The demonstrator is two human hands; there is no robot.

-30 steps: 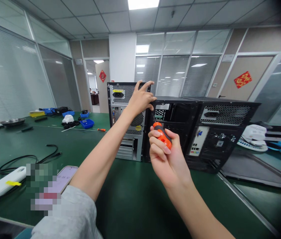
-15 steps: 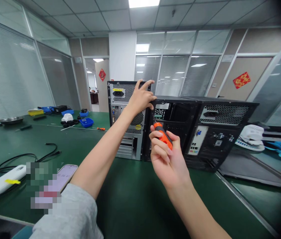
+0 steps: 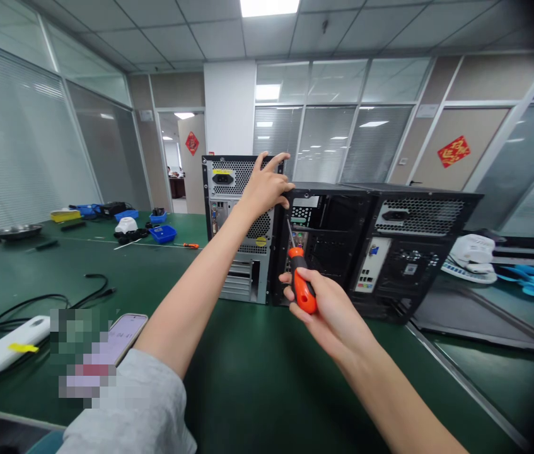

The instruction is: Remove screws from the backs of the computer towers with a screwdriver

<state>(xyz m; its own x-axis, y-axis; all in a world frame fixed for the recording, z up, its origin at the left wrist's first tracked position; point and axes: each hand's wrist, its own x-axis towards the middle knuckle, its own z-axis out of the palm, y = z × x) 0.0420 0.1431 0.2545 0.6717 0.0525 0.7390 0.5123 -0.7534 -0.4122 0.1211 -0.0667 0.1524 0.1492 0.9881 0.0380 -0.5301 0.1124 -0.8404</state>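
Note:
My right hand (image 3: 326,302) holds a screwdriver (image 3: 303,280) with an orange and black handle. Its thin shaft points up at the left edge of the open black computer case (image 3: 333,221); whether the tip touches a screw I cannot make out. My left hand (image 3: 267,186) is at the upper right corner of the neighbouring computer tower (image 3: 229,165), fingers apart, two reaching over its top edge. Thumb and forefinger lie close to the black case's top left corner. Both cases stand upright, rear sides facing me.
Another black computer case (image 3: 418,246) stands at the right. On the green table (image 3: 257,378) are a phone (image 3: 127,334), a white power strip (image 3: 6,353) with black cable, an orange screwdriver (image 3: 191,246) and a blue tray (image 3: 162,234). A dark panel (image 3: 475,315) lies far right.
My right hand has turned and shifted down, with the screwdriver handle now lower and more upright in the fingers. The left hand stays at the tower's corner. The view has shifted slightly.

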